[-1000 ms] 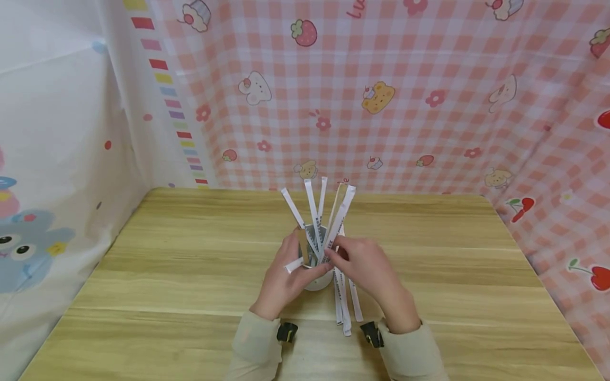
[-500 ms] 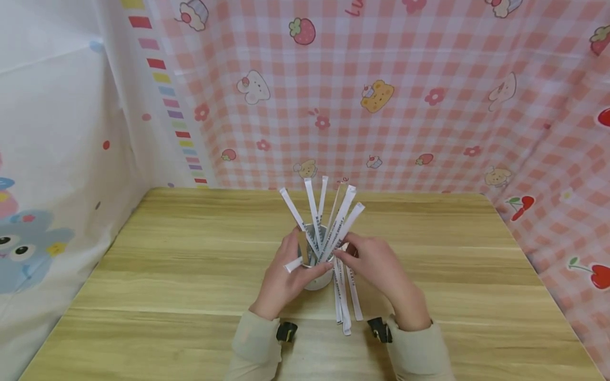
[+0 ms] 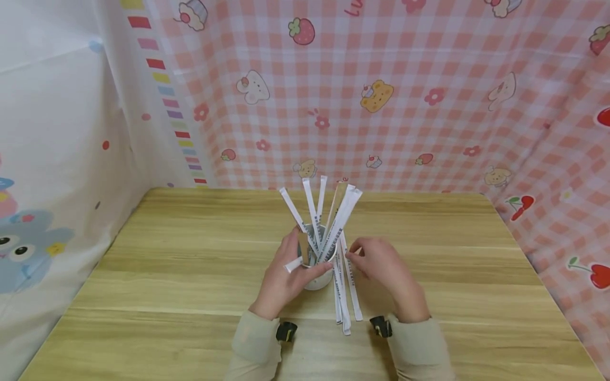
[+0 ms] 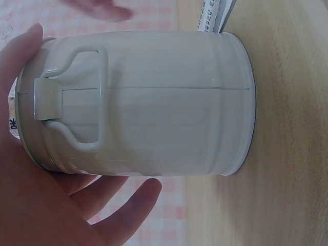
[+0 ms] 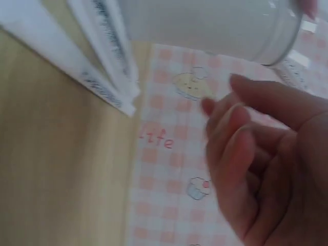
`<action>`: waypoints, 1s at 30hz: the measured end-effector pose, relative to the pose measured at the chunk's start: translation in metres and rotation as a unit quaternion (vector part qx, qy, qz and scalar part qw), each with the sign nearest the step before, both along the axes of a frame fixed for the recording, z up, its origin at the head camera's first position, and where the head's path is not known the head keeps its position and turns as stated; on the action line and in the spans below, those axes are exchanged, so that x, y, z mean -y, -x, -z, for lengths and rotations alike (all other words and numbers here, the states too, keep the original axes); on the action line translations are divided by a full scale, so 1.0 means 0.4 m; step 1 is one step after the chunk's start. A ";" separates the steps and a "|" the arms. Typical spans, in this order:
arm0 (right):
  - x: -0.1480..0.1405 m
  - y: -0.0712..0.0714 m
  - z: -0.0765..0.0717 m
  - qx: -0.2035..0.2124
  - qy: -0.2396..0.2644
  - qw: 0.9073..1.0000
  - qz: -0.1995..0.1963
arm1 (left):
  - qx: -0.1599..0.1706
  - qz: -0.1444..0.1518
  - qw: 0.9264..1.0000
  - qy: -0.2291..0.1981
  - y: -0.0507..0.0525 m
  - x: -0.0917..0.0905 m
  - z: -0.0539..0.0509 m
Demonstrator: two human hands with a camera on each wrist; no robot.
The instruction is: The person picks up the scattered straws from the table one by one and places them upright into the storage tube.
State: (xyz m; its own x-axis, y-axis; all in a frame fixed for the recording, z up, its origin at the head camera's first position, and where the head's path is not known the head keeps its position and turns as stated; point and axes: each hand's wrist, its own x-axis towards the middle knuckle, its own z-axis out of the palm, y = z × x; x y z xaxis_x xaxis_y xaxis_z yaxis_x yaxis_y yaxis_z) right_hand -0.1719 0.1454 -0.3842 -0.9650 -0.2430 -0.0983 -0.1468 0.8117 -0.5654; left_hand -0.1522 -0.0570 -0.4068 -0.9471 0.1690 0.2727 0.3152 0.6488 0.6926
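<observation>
A small white metal pail (image 3: 318, 281) stands upright on the table, its wire handle (image 4: 102, 97) showing in the left wrist view. My left hand (image 3: 282, 279) grips it near the rim, thumb across the front. Several paper-wrapped sticks (image 3: 312, 203) with dark print lean out of the pail, fanned in different directions; one short white end pokes out over the left thumb. Right of the pail, more wrapped sticks (image 3: 344, 312) lie on the tabletop. Beside these is my right hand (image 3: 383, 267), fingers loosely bent, with nothing in it; the right wrist view shows thumb and fingers apart.
The wood-grain table (image 3: 181, 264) extends to both sides of the hands. A pink checked cloth (image 3: 295, 106) hangs along its back edge, and a white printed cloth (image 3: 62, 132) hangs at the left. Black wrist straps (image 3: 286, 332) show at the sleeves.
My right hand has let go of a wrapped stick, which now leans to the right in the pail, and has drawn back rightward. The left hand has stayed on the pail.
</observation>
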 end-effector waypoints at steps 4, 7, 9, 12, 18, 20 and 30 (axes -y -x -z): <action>0.000 0.009 0.029 0.050 -0.025 0.998 0.030 | -0.004 0.001 1.000 -0.002 0.002 0.000 0.002; 0.001 0.014 0.050 0.069 -0.029 0.996 0.045 | -0.008 0.003 1.000 -0.004 0.003 0.000 0.005; 0.003 0.015 0.062 0.077 -0.035 0.995 0.050 | -0.013 0.005 1.000 -0.005 0.003 0.000 0.006; 0.006 0.015 0.076 0.079 -0.053 0.994 0.054 | -0.017 0.006 1.000 -0.003 0.003 0.000 0.007; 0.011 0.015 0.092 0.083 -0.076 0.992 0.057 | -0.027 0.011 1.000 -0.009 0.002 0.000 0.006; 0.011 0.013 0.094 0.081 -0.071 0.992 0.058 | -0.029 0.013 0.999 -0.012 0.001 -0.001 0.005; 0.005 0.005 0.098 0.073 -0.067 0.994 0.054 | -0.019 0.005 1.000 -0.003 -0.002 -0.001 0.004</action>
State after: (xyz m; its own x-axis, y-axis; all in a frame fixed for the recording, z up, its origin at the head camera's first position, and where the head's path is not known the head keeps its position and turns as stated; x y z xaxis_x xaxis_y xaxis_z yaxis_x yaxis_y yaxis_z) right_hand -0.1740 0.1435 -0.4236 -0.9581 -0.1135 -0.2632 0.0211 0.8879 -0.4596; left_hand -0.1514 -0.0566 -0.4083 -0.9343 0.1766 0.3097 0.3479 0.6412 0.6840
